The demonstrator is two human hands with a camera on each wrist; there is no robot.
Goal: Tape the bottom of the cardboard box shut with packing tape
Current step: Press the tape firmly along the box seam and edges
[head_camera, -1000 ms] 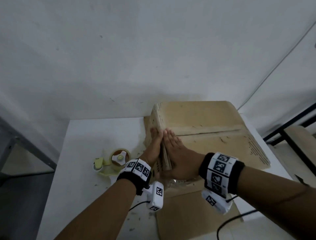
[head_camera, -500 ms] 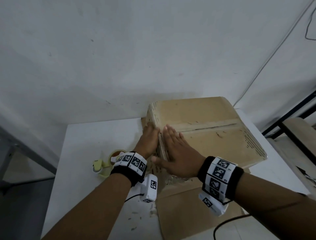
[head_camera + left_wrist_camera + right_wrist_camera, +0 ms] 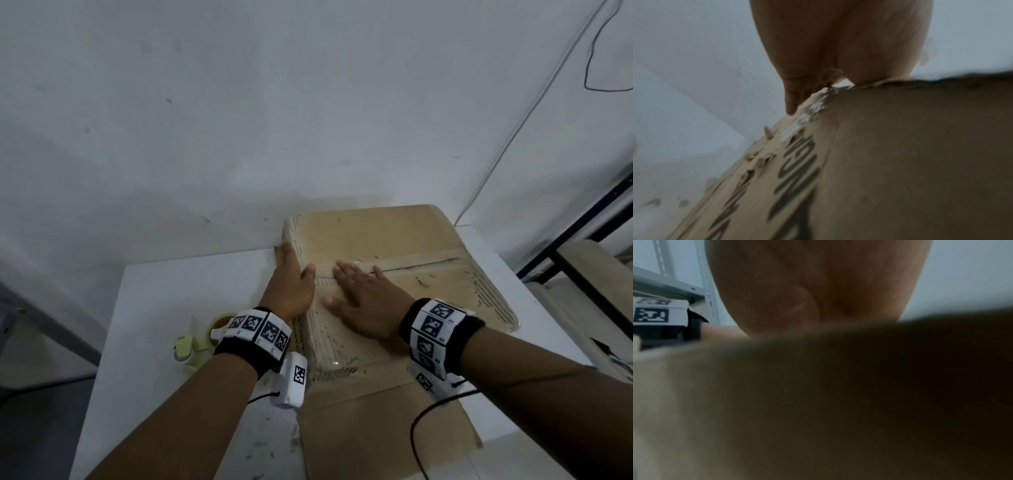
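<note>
Your right hand [image 3: 368, 308] lies flat, fingers spread, on the upturned bottom of the one cardboard box [image 3: 394, 240] at centre frame. Its fingertips touch the seam [image 3: 411, 265], whose long axis runs left to right. Your left hand [image 3: 291, 284], fingers straight, presses the box's left side. The one roll of packing tape [image 3: 205, 337] sits lower left on the surface [image 3: 171, 308] (nearer your left hand), well apart from the seam.

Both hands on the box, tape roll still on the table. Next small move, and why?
Probably free the left hand from the box's left side and reach for the tape roll lying just beside that wrist. The right hand lies flat on top by the center seam and can hold the flaps down; neither hand holds tape yet.
</note>
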